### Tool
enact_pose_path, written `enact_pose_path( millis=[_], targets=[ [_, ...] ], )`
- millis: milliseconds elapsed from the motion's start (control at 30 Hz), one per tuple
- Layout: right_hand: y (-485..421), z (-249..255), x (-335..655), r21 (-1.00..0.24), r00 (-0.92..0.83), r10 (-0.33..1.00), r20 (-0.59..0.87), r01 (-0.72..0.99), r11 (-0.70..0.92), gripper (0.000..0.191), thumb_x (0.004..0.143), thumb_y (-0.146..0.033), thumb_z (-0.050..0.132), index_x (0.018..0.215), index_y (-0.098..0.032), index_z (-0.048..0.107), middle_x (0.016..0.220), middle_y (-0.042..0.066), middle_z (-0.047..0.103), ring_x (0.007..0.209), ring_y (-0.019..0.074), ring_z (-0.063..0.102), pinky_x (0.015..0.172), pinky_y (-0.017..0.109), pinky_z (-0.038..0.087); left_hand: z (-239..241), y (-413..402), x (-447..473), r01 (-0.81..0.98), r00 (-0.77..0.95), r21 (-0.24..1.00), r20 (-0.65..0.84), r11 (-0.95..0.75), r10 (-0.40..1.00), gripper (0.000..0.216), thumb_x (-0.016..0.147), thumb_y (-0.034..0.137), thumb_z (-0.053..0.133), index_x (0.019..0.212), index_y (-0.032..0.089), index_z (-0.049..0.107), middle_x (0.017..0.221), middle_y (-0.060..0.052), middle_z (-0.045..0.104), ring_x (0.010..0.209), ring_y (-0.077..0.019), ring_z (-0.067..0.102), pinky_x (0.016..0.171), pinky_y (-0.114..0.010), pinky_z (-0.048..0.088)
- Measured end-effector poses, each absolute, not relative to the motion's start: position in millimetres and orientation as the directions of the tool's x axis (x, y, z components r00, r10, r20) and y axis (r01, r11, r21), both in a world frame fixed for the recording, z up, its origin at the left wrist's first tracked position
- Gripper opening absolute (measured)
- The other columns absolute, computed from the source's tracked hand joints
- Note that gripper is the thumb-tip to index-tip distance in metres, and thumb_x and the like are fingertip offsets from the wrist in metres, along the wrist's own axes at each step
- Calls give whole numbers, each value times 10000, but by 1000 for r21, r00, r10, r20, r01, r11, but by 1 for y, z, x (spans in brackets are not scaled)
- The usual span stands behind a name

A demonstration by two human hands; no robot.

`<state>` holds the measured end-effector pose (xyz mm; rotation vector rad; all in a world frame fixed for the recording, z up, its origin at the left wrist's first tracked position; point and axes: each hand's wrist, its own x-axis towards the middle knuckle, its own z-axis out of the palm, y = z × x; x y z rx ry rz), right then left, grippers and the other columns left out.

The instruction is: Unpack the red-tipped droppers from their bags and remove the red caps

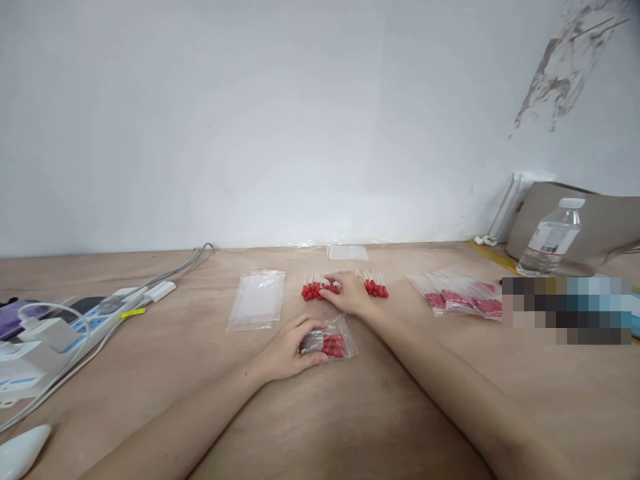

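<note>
My left hand [290, 348] lies on the table with thumb and fingers curved around the left end of a small clear zip bag [345, 327]. Red-tipped pieces [333, 345] show through its plastic. Farther out, my right hand [349, 293] reaches over a row of white sticks with red tips, its thumb and fingers closing on some of them. Red-tipped sticks show to its left [311, 289] and to its right [377, 288]; the middle of the row is partly hidden by the hand. A stack of flat clear bags [259, 298] lies left of the row.
At right lie filled bags [457, 297] of red-tipped sticks, near a water bottle [553, 237], a grey-brown bag [600, 223] and a blurred-out patch. Another flat bag [347, 252] rests by the wall. A power strip [93, 320] with cables and a white mouse-like object [24, 453] are at left.
</note>
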<state>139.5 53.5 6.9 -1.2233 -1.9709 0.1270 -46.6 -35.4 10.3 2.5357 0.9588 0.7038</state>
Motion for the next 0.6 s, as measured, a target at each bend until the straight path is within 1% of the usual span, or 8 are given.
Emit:
enact_pose_path(
  millis=[100,167,267,300,367,433,500,600],
  targets=[
    [42,10,145,-494,-132,761,636,688,532,248,760,-340,544,939,-186,621,892,60,636,881,193,549,799,338,391,10,-36,-47,542,626,469,328,-698,707,477,735,454,580,1130,211,467,1078,-69,515,986,-215,501,842,-335,417],
    [29,10,154,-507,-119,743,659,659,555,184,770,-270,512,894,-177,612,804,45,627,793,170,553,760,321,392,10,-36,-47,549,613,472,334,-689,717,513,721,467,589,1141,204,455,1094,-78,517,996,-224,502,845,-344,420],
    [5,6,173,-509,-210,765,608,637,579,96,697,-171,535,770,-177,597,701,7,601,685,142,538,721,306,385,8,-35,-47,546,605,485,335,-683,722,534,706,473,602,1139,198,452,1092,-80,531,989,-226,512,835,-346,429],
    [-3,4,179,-509,-247,780,575,638,577,69,671,-156,549,717,-178,595,675,-1,593,674,140,532,716,305,383,7,-34,-47,545,605,487,334,-682,723,533,704,473,603,1136,198,454,1089,-78,536,986,-226,515,832,-345,430],
    [-17,1,187,-520,-334,800,499,623,585,45,672,-168,564,669,-182,607,646,-6,589,676,140,527,711,302,385,6,-34,-47,549,606,490,324,-677,727,527,708,470,601,1137,200,457,1095,-75,537,990,-224,516,828,-343,433],
    [-26,0,190,-546,-419,790,447,572,612,80,718,-226,568,711,-191,640,679,3,601,709,142,530,712,295,392,6,-34,-47,558,607,491,309,-669,732,513,720,465,590,1141,202,459,1105,-73,535,998,-223,514,832,-343,433],
    [-31,1,187,-574,-495,756,428,497,651,134,757,-282,562,806,-204,660,781,20,614,790,146,537,740,289,399,6,-35,-47,564,606,496,296,-661,739,494,740,453,572,1149,205,453,1111,-72,533,999,-218,514,835,-341,435],
    [-31,5,180,-599,-597,691,407,397,696,188,771,-304,565,913,-218,652,938,34,603,905,153,529,809,291,391,5,-36,-47,557,608,500,298,-663,736,477,759,435,555,1161,206,440,1130,-72,526,1010,-215,509,841,-340,435]
  ],
)
